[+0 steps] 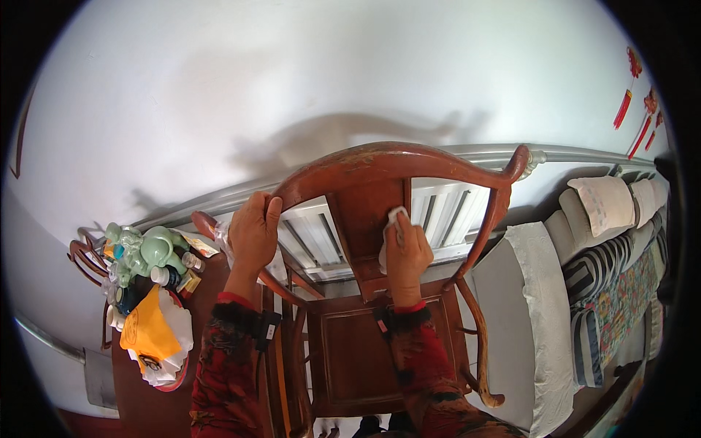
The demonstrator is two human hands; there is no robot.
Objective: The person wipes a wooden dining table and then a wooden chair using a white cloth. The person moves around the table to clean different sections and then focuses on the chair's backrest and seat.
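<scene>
A reddish-brown wooden armchair [361, 169] with a curved top rail stands before me against the wall. My left hand [253, 232] grips the left part of that rail, its thumb lying over the wood. In my right hand [408, 249] is a white cloth [385, 257], bunched under the fingers and touching the right side of the chair's back splat [369, 219]. The wooden seat [364, 356] shows below, partly hidden by my right forearm.
At left, a brown table [148, 416] bears a pale green figurine [157, 249], bottles, and papers under an orange sheet [150, 328]. A white radiator [449, 211] and a metal pipe [482, 156] run behind the chair. A sofa with striped cushions [597, 268] stands at right.
</scene>
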